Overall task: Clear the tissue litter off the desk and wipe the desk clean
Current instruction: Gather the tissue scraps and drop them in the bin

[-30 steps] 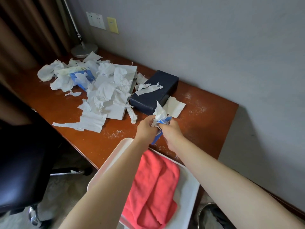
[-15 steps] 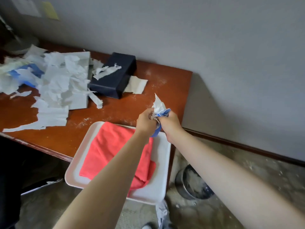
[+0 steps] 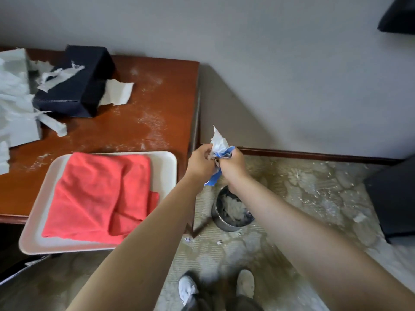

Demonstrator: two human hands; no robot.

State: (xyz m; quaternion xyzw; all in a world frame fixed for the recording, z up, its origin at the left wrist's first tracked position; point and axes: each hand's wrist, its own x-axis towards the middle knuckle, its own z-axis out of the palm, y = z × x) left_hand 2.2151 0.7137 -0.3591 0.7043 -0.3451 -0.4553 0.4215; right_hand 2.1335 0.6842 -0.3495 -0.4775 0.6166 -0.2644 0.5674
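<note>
My left hand (image 3: 199, 160) and my right hand (image 3: 233, 166) together grip a wad of white tissue and blue wrapper (image 3: 220, 144), held in the air past the desk's right edge, above a round metal bin (image 3: 219, 217) on the floor. The bin holds crumpled tissue. On the brown desk (image 3: 161, 86) more torn tissue litter (image 3: 15, 97) is heaped at the far left, with one piece (image 3: 118, 93) beside a dark blue box (image 3: 76, 86). White dust speckles the desk top. A red cloth (image 3: 98, 194) lies folded on a white tray (image 3: 166, 167) at the desk's front edge.
The grey wall runs close behind the desk. A patterned carpet (image 3: 314, 187) with small tissue scraps lies to the right. Dark furniture (image 3: 395, 198) stands at the right edge. My two shoes (image 3: 188, 288) show at the bottom.
My view has swung right and down. Both hands have carried the tissue wad from over the desk to beyond its right edge, above the bin.
</note>
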